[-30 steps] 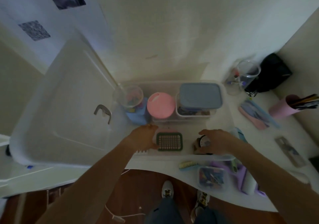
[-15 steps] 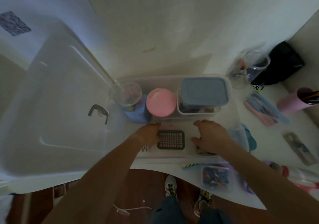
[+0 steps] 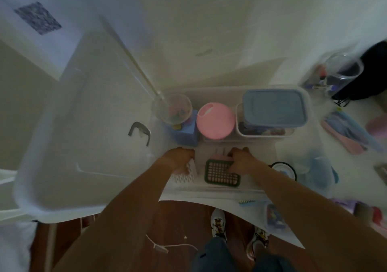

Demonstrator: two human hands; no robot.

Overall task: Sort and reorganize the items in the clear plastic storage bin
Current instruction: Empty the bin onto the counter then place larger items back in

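The clear plastic storage bin (image 3: 261, 149) stands on the white table with its lid (image 3: 83, 125) swung open to the left. At its back sit a clear cup (image 3: 171, 109) on a blue box (image 3: 186, 134), a pink round lid (image 3: 215, 120) and a blue-lidded container (image 3: 274, 108). My left hand (image 3: 178, 158) grips a white perforated tray (image 3: 185, 176) at the front left. My right hand (image 3: 243, 160) lies over the top right corner of a green grid basket (image 3: 219, 174), fingers curled at its far edge beside a pink item (image 3: 217, 156). A black-rimmed round item (image 3: 282, 168) lies to the right.
Right of the bin are a clear jar (image 3: 343, 70), a black bag (image 3: 372, 70), pink and blue flat pieces (image 3: 345, 131) and a blue object (image 3: 320, 169). A blue comb (image 3: 247, 201) and a small clear box (image 3: 274, 217) lie near the table's front edge.
My right hand left the black-rimmed round item and moved left onto the green basket. My left hand shifted from the basket's left side onto the white perforated tray.
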